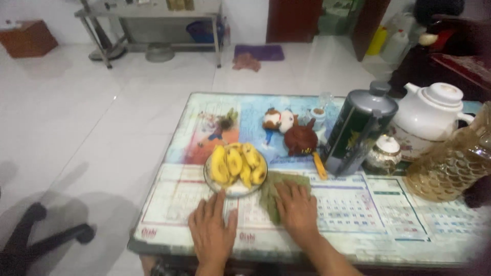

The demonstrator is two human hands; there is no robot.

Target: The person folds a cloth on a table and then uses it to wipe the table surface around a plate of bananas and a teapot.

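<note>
My left hand (211, 230) lies flat on the table top (358, 225), fingers apart, its fingertips just short of a plate of yellow bananas (238, 163). My right hand (296, 207) presses flat on a green cloth (273, 186) spread on the table right of the plate. Neither hand grips anything that I can see.
Behind the cloth stand a dark thermos (358, 130), a white teapot (432, 115), a small lidded jar (384, 153) and an amber glass jug (452, 163). A brown pouch (300, 139) and small toys (279, 120) lie mid-table. A chair base (41, 235) sits at the floor's left.
</note>
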